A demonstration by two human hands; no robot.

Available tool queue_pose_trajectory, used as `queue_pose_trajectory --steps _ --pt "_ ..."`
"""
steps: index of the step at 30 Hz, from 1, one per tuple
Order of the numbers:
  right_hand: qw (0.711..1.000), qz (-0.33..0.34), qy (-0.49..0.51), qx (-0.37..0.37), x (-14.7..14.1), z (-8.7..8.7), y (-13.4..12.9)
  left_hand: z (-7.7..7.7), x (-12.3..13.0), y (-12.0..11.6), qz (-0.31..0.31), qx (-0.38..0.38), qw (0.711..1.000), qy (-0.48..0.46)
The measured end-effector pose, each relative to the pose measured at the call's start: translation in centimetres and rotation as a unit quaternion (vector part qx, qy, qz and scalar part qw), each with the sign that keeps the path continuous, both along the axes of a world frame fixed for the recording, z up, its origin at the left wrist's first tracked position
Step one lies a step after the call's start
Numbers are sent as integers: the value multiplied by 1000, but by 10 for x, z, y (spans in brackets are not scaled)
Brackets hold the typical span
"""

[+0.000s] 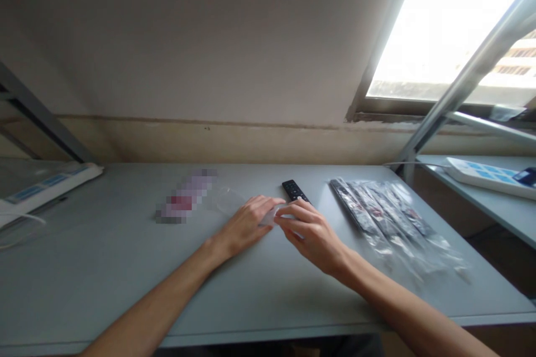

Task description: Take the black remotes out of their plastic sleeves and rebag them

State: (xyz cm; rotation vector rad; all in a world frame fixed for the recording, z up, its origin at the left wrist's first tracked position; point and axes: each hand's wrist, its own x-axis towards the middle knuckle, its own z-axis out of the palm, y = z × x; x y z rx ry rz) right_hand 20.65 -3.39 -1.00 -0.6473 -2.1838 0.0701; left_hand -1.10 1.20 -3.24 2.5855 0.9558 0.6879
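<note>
A clear, thin plastic bag (229, 201) lies on the table and runs under my left hand (254, 213). The fingers and thumb of that hand close on it, pressing it near the tabletop. My right hand (309, 230) meets the left one, its fingertips pinching the bag's end between the two hands. Just behind my right hand lies a black remote control (294, 189), bare of any wrapping, its near end hidden by the fingers. On the right side, several remote controls in clear bags (377, 215) lie side by side.
A pixelated pinkish object (186, 198) lies left of the bag on the grey table (125, 268). White power strips (52, 187) sit at the far left and on the right-hand desk (494, 195). Metal posts (435, 103) rise at both sides, with a wall behind.
</note>
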Motion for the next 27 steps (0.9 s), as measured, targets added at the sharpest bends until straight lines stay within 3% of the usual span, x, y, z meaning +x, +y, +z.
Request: queue_pose_trajectory --steps 12,18,24,27 --pt "990 115 -85 18 0 3 -5 16 8 -9 -28 79 996 35" --pt "988 65 -129 62 5 5 -4 18 3 -7 -41 52 998 9" --pt "984 99 -123 82 5 5 -5 19 4 -7 -45 20 999 -2" --pt "986 70 -111 103 7 8 -8 20 4 -8 -41 9 999 -18"
